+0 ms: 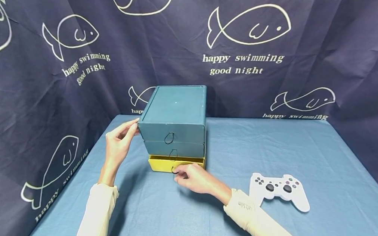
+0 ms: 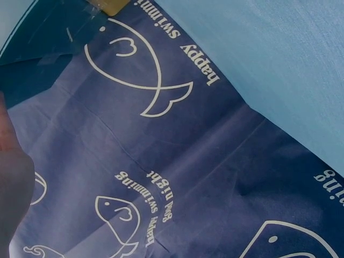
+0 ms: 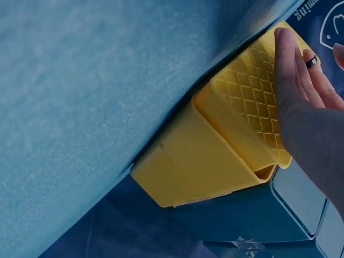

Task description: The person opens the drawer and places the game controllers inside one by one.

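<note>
Holding the thin black loop pull (image 1: 173, 170) with curled fingers, the right hand (image 1: 197, 178) sits at the near side of the yellow plastic drawer with a crosshatched face (image 1: 160, 164). Whether the loop is pinched or hooked over a finger, I cannot tell. The drawer stands slightly ajar at the bottom of a stack, under two teal plastic box-shaped drawer units (image 1: 178, 106), left of centre on the blue cloth-covered bench (image 1: 257, 146). The left hand (image 1: 118, 142) has its fingers loosely bent, thumb and fingertips touching the upper unit's left near edge without a grip around it.

The main risk seems to be the whole stack sliding near instead of the drawer running out, should the drawer bind in its casing and the light touch at the upper left fail to brace the bottom. A hard or crooked pull could slip off or tear the slim loop. If the left hand presses right too strongly, the upper tiers might shift on the lower one. The white plastic game controller (image 1: 275, 186) lies apart to the near right, beside the right sleeve (image 1: 254, 219), and a careless elbow could nudge it.
</note>
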{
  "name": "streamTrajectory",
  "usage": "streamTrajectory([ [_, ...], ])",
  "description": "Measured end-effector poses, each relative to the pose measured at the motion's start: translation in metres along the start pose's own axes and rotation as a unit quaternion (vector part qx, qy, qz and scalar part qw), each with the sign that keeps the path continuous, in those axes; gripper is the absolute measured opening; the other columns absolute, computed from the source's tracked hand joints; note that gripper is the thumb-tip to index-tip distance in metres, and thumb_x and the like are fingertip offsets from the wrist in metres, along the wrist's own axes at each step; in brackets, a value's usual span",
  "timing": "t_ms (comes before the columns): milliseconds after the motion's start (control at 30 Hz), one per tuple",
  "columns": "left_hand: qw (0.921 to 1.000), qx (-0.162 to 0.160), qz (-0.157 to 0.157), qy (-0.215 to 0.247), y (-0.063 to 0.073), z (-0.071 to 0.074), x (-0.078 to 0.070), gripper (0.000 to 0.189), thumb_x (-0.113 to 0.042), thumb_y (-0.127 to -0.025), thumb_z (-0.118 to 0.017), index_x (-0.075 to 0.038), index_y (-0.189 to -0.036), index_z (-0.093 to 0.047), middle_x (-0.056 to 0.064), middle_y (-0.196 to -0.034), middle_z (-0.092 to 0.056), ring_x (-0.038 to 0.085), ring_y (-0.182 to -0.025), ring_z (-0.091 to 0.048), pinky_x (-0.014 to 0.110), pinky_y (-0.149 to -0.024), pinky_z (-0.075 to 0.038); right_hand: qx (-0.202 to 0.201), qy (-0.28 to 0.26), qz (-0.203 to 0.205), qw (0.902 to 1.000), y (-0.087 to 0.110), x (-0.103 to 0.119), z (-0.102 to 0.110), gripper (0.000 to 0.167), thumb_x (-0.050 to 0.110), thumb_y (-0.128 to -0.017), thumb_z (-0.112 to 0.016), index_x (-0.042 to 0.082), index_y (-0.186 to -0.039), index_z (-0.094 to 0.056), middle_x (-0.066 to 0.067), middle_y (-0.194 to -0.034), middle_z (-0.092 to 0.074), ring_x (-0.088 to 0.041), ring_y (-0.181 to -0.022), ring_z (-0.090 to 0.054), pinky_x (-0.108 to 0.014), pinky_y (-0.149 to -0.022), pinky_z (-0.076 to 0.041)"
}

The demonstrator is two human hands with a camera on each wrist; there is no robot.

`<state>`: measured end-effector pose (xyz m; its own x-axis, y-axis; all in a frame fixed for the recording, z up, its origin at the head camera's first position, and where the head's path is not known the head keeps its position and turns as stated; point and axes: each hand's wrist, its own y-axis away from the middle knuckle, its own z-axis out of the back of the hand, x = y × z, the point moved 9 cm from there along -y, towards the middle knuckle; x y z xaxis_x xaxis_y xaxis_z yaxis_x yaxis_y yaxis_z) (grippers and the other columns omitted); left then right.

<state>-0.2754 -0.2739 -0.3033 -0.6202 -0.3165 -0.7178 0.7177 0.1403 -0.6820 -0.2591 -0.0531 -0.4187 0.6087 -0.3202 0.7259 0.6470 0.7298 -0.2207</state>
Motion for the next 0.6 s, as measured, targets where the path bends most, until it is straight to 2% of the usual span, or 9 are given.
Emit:
streamTrajectory([
  [333, 1.0, 0.0, 0.003, 0.001, -0.0001, 0.0006, -0.0007, 0.023, -0.003, -0.1, -0.069, 0.002, -0.121, -0.075, 0.005, -0.098, -0.078, 0.012, -0.082, -0.076, 0.024, -0.081, -0.058, 0.01, -0.012, 0.0, 0.9999, 0.0048, 0.0024, -0.0053, 0.027, 0.004, -0.097, -0.066, -0.007, -0.121, -0.071, -0.013, -0.112, -0.074, -0.013, -0.097, -0.072, -0.031, -0.09, -0.057],
  [600, 1.0, 0.004, 0.008, 0.001, -0.0004, 0.0004, 0.0018, 0.024, -0.004, -0.1, -0.069, 0.002, -0.122, -0.075, 0.003, -0.099, -0.078, 0.011, -0.083, -0.076, 0.027, -0.082, -0.059, 0.017, -0.013, 0.004, 0.9998, 0.0089, 0.0066, -0.0083, 0.024, 0.003, -0.097, -0.067, -0.007, -0.118, -0.071, -0.012, -0.11, -0.074, -0.012, -0.096, -0.071, -0.03, -0.089, -0.057],
])
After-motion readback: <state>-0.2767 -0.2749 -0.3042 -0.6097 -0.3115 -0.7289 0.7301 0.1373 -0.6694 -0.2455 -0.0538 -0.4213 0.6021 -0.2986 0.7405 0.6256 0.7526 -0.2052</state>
